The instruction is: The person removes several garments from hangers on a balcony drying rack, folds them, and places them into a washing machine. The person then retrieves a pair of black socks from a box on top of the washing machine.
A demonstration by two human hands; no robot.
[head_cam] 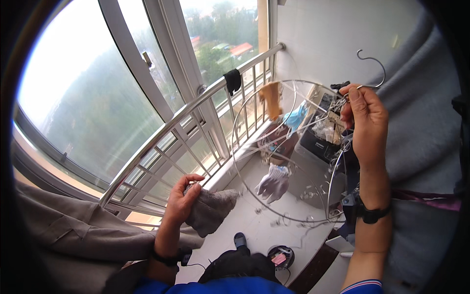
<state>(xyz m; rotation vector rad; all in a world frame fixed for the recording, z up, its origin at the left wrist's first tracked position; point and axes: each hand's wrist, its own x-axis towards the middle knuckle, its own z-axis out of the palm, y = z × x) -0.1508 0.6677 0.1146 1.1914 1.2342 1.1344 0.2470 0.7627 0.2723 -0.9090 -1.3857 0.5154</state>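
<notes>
My left hand [186,196] grips a dark grey piece of fabric [211,213], perhaps a sock or cap, left of a round metal drying hanger [329,187]. Up at the right, my right hand [365,114] is closed around the hanger's chains just below its S-shaped hook [384,70]. The ring tilts in the air, with small clips around it. A tan sock [271,99], a light blue item [295,118] and a pale glove [274,183] hang from it. Several clips at the near side hold nothing and look blurred.
A metal railing [172,123] runs along the window, with a black cloth [232,81] draped over it. Behind the hanger stands a filled plastic bin [310,171]. Curtains [73,224] flank both sides. A round black device [281,256] sits on the floor near my slippered foot [240,239].
</notes>
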